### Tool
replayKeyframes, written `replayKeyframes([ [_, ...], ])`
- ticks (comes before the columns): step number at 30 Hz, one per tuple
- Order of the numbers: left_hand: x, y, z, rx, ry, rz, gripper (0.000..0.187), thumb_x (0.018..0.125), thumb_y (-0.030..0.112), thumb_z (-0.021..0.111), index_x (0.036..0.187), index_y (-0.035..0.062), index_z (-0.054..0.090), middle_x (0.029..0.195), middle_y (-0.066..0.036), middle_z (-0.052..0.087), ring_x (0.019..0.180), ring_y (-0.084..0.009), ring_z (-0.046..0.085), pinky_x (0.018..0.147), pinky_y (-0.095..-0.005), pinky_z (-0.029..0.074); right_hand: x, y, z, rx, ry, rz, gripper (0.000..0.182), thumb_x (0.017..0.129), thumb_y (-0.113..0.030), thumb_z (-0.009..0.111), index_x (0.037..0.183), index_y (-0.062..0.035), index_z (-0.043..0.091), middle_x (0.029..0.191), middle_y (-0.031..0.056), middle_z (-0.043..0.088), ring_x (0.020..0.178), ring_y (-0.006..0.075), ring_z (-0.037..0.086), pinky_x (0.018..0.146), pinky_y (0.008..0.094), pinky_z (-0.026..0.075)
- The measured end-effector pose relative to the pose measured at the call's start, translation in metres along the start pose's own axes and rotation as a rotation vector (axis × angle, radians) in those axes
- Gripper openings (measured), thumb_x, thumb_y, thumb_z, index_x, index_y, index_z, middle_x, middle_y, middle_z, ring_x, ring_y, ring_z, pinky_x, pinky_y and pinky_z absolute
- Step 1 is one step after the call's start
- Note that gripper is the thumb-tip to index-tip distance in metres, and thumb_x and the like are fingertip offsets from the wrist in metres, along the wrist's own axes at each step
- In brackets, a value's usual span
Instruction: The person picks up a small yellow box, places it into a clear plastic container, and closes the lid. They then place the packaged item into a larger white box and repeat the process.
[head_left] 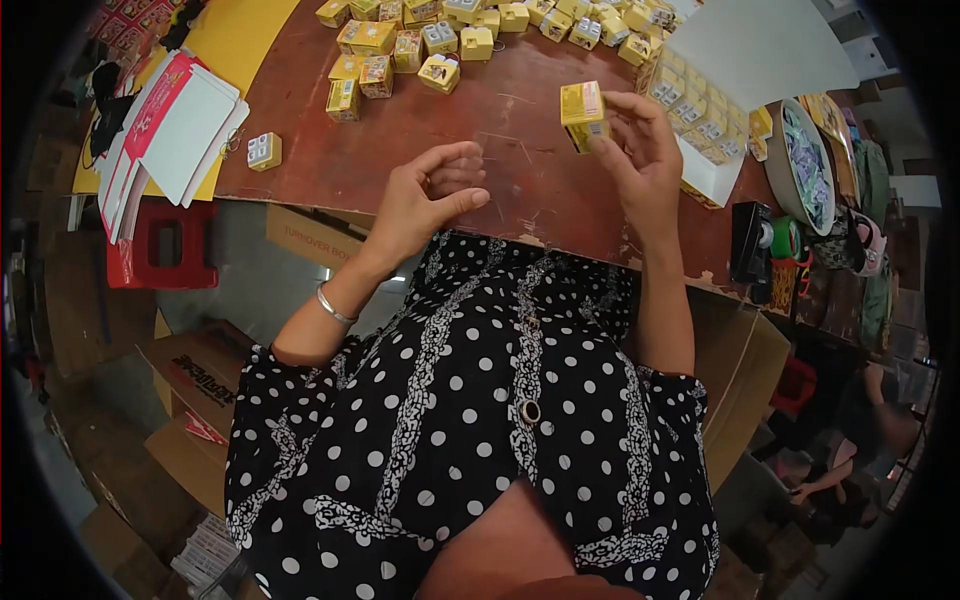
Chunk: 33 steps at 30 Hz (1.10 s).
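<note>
My right hand (pixel 640 148) grips a small yellow printed box (pixel 583 116) between thumb and fingers, raised over the red-brown table (pixel 500 160). To its left, my left hand (pixel 432 192) is held over the table's near edge, fingers loosely curled and thumb apart, with nothing visible in it. Several similar yellow boxes (pixel 376 76) lie beyond my hands, mixed with small yellow blocks (pixel 477 43) that have grey-white keys. A white display carton (pixel 712 190) filled with rows of these yellow pieces stands just right of my right hand.
One loose keyed block (pixel 264 151) lies at the left, near stacked white and pink cardboard sheets (pixel 190 130). A round basin (pixel 800 165) of wrapped items and a tape roll (pixel 786 238) are at the right. Below are a red stool (pixel 160 245), cartons and, lower right, another person (pixel 850 450).
</note>
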<state>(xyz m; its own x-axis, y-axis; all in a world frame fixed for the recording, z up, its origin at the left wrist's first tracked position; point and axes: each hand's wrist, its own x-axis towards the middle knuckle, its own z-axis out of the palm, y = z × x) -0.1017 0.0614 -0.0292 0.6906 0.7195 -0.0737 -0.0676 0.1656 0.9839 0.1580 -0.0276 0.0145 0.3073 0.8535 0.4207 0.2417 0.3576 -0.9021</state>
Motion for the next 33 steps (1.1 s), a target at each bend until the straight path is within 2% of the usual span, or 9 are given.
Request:
replayKeyframes([
  [4,0.006,-0.004,0.017,-0.018,-0.042,0.054,0.057,0.087,0.003,0.079,0.138,-0.0029,0.055,0.123,-0.012,0.068,0.114,-0.0171,0.066,0.098,-0.0309,0.056,-0.002,-0.023,0.011,-0.059,0.006,-0.088,0.039,0.088,-0.005,0.077,0.123,-0.0021,0.062,0.123,0.0089,0.065,0.113,0.0171,0.063,0.101,0.0335,0.052],
  [6,0.005,0.001,0.021,-0.057,-0.041,0.039,0.058,0.086,0.002,0.080,0.138,-0.0033,0.055,0.124,-0.013,0.067,0.115,-0.0169,0.065,0.099,-0.0318,0.056,-0.002,-0.022,0.008,-0.418,-0.116,-0.139,0.041,0.087,-0.001,0.075,0.126,-0.0010,0.062,0.125,0.0101,0.065,0.117,0.0199,0.063,0.102,0.0340,0.051],
  [7,0.004,0.001,0.022,-0.056,-0.037,0.041,0.058,0.086,0.002,0.080,0.138,-0.0033,0.055,0.124,-0.013,0.067,0.115,-0.0169,0.065,0.099,-0.0318,0.056,-0.002,-0.025,0.009,-0.415,-0.119,-0.142,0.041,0.087,-0.001,0.075,0.126,-0.0010,0.062,0.125,0.0101,0.065,0.117,0.0199,0.063,0.102,0.0340,0.051],
  [9,0.003,0.001,0.023,-0.024,-0.025,0.055,0.060,0.085,0.002,0.081,0.138,-0.0035,0.054,0.126,-0.014,0.067,0.115,-0.0176,0.066,0.099,-0.0323,0.055,-0.001,-0.035,0.010,-0.576,-0.140,-0.231,0.036,0.082,-0.008,0.080,0.116,-0.0039,0.067,0.119,0.0109,0.069,0.112,0.0279,0.064,0.094,0.0375,0.052],
  [16,0.004,0.001,0.030,-0.005,-0.034,0.057,0.060,0.085,0.001,0.080,0.139,-0.0037,0.053,0.126,-0.015,0.067,0.114,-0.0185,0.066,0.099,-0.0321,0.056,0.003,-0.036,0.010,-0.596,-0.213,-0.280,0.036,0.082,-0.009,0.079,0.115,-0.0041,0.067,0.118,0.0109,0.070,0.111,0.0304,0.064,0.094,0.0386,0.051],
  [19,0.003,0.003,0.031,-0.058,-0.020,0.045,0.059,0.086,0.001,0.079,0.138,-0.0042,0.053,0.125,-0.016,0.067,0.114,-0.0186,0.066,0.099,-0.0321,0.056,0.004,-0.031,0.007,-0.526,-0.205,-0.237,0.034,0.086,-0.009,0.077,0.117,-0.0030,0.065,0.121,0.0110,0.069,0.114,0.0266,0.065,0.098,0.0370,0.051],
  [21,0.005,0.005,0.032,-0.027,-0.036,0.049,0.058,0.086,0.000,0.079,0.138,-0.0044,0.054,0.124,-0.015,0.066,0.113,-0.0189,0.066,0.098,-0.0321,0.056,0.004,-0.026,0.008,-0.015,-0.056,-0.041,0.034,0.091,-0.008,0.075,0.121,-0.0020,0.063,0.124,0.0110,0.067,0.118,0.0218,0.063,0.104,0.0354,0.050],
  [25,0.006,0.005,0.036,-0.059,-0.051,0.035,0.057,0.087,0.000,0.078,0.138,-0.0048,0.054,0.123,-0.014,0.066,0.114,-0.0186,0.066,0.099,-0.0319,0.056,0.000,-0.019,0.007,0.149,-0.045,0.019,0.035,0.094,-0.009,0.073,0.125,-0.0013,0.060,0.126,0.0108,0.065,0.122,0.0190,0.061,0.108,0.0352,0.049],
  [33,0.005,-0.001,0.039,-0.110,-0.089,0.048,0.057,0.090,-0.002,0.074,0.142,-0.0043,0.050,0.126,-0.013,0.065,0.118,-0.0198,0.064,0.099,-0.0324,0.056,-0.006,-0.031,0.000,-0.541,-0.222,-0.173,0.031,0.086,-0.002,0.075,0.117,-0.0015,0.069,0.123,0.0133,0.068,0.117,0.0250,0.064,0.101,0.0355,0.049],
])
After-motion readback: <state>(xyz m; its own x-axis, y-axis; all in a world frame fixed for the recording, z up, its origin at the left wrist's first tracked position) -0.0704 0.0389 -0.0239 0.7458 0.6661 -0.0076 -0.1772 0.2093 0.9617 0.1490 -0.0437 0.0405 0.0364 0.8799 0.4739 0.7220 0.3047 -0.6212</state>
